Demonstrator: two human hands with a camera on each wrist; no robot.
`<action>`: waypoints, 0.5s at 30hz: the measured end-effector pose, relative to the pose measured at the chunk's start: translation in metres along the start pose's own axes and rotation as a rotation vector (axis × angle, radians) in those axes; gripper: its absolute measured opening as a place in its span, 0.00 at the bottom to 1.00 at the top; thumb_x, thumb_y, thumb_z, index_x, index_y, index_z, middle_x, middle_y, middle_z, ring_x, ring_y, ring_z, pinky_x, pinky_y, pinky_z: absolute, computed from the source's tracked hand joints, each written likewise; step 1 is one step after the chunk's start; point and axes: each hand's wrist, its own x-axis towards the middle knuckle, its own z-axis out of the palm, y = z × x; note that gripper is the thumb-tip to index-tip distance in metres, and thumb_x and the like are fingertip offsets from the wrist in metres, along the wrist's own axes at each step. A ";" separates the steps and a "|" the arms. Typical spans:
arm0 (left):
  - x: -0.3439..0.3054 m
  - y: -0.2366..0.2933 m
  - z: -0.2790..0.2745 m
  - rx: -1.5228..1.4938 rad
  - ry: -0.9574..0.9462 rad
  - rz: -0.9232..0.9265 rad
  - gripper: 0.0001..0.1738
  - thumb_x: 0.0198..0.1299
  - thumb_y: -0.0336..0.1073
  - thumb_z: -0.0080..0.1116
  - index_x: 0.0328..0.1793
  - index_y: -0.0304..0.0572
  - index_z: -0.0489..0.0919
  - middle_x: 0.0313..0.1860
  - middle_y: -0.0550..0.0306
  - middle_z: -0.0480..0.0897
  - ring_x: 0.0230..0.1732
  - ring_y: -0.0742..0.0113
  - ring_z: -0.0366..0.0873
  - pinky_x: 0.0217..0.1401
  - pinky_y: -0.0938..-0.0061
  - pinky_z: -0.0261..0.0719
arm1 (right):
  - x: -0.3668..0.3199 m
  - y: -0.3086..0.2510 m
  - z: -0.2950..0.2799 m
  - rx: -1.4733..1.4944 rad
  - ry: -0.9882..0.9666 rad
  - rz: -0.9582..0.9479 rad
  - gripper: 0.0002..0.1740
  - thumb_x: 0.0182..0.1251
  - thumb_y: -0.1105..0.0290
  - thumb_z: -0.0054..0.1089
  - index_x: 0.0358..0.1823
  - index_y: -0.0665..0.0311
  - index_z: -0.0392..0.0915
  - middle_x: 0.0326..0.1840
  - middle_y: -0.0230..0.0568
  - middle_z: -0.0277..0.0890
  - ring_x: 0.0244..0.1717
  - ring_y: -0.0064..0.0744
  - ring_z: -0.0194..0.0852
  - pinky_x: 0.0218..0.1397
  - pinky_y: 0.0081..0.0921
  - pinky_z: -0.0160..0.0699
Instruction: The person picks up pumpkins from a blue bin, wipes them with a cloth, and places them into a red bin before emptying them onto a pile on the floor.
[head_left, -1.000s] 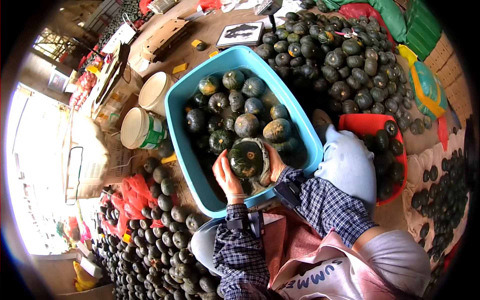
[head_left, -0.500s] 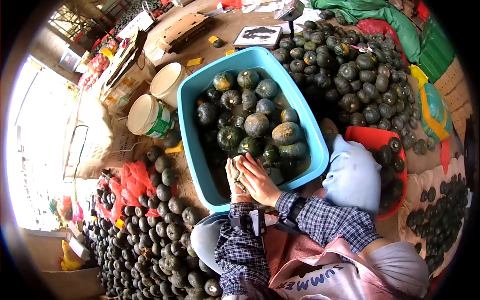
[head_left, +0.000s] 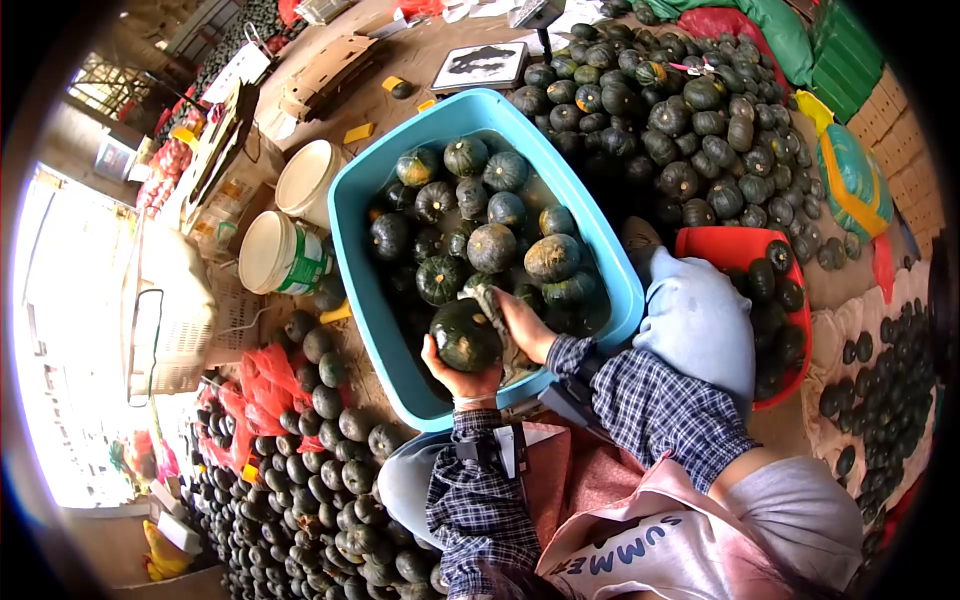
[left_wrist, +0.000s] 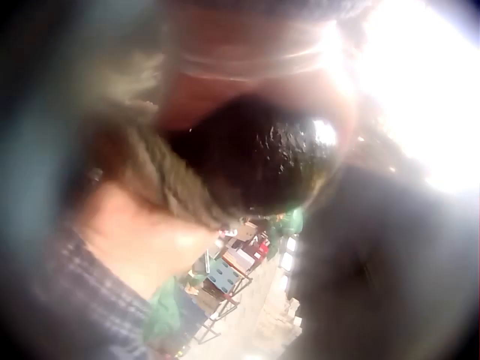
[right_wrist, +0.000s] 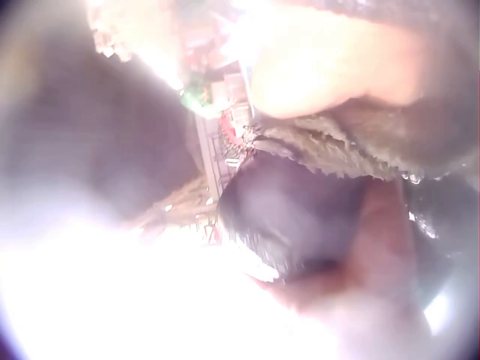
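Left hand (head_left: 462, 382) has its fingers curled round a glossy dark green pumpkin (head_left: 466, 336) over the tub's 6 o'clock end, while the right hand (head_left: 526, 326), at the pumpkin's 3 o'clock, grips a grubby cloth (head_left: 507, 345) against it. Past that, more pumpkins sit around 12 in the blue tub (head_left: 568, 190), red basin (head_left: 692, 243) at 3, and way out at 12 there's a scale (head_left: 480, 65).

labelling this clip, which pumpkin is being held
The glossy dark green pumpkin in the left hand, cloth against its side; others in the blue tub sit unheld.
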 end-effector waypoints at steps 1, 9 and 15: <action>0.001 0.000 0.006 -0.033 0.040 0.042 0.36 0.54 0.64 0.48 0.60 0.46 0.74 0.56 0.51 0.78 0.57 0.52 0.75 0.63 0.56 0.71 | -0.005 -0.009 0.010 -0.219 0.020 -0.190 0.28 0.77 0.54 0.31 0.63 0.68 0.67 0.61 0.44 0.72 0.63 0.31 0.66 0.66 0.25 0.63; 0.024 -0.004 -0.042 0.695 0.194 0.327 0.29 0.62 0.52 0.51 0.64 0.46 0.65 0.55 0.53 0.72 0.57 0.56 0.70 0.62 0.62 0.68 | -0.029 0.001 0.044 -0.304 0.305 -0.319 0.18 0.71 0.65 0.45 0.58 0.63 0.69 0.59 0.51 0.70 0.58 0.50 0.69 0.62 0.37 0.68; -0.022 0.001 -0.015 0.311 0.035 -0.051 0.38 0.49 0.63 0.54 0.61 0.45 0.73 0.57 0.49 0.75 0.58 0.51 0.72 0.57 0.57 0.75 | 0.016 0.012 0.007 -0.759 -0.011 -0.079 0.24 0.68 0.49 0.43 0.47 0.59 0.79 0.41 0.51 0.79 0.47 0.51 0.77 0.55 0.45 0.71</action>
